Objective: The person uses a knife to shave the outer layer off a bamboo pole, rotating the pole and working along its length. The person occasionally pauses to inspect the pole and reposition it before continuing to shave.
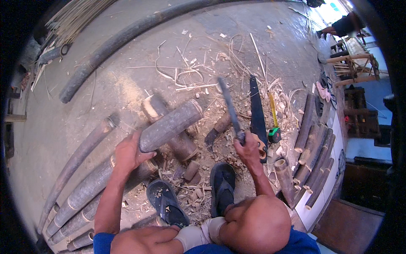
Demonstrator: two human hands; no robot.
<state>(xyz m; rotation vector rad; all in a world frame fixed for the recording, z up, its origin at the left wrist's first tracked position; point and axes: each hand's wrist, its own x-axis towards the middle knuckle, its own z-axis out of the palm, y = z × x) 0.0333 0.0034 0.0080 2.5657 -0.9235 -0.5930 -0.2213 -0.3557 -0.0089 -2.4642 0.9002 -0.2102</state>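
My left hand (128, 151) is closed around the lower end of a short, thick bamboo section (171, 126), which tilts up to the right. Beneath that section lies another cut bamboo piece (182, 146) on the floor, its far end pale and stripped. In my right hand (248, 149) is the handle of a long-bladed knife (229, 103), its blade pointing up and away, apart from the bamboo. Just right of the knife lies a handsaw (256, 108) with a black blade and wooden handle. A green tape measure (274, 134) sits beside it, its yellow tape pulled out.
Long bamboo lengths (86, 192) lie at my left, and a dark pole (127, 40) crosses the far floor. Cut bamboo pieces (311, 148) are piled at the right. Shavings and strips (198, 76) litter the floor. Another person (347, 26) is at the far right.
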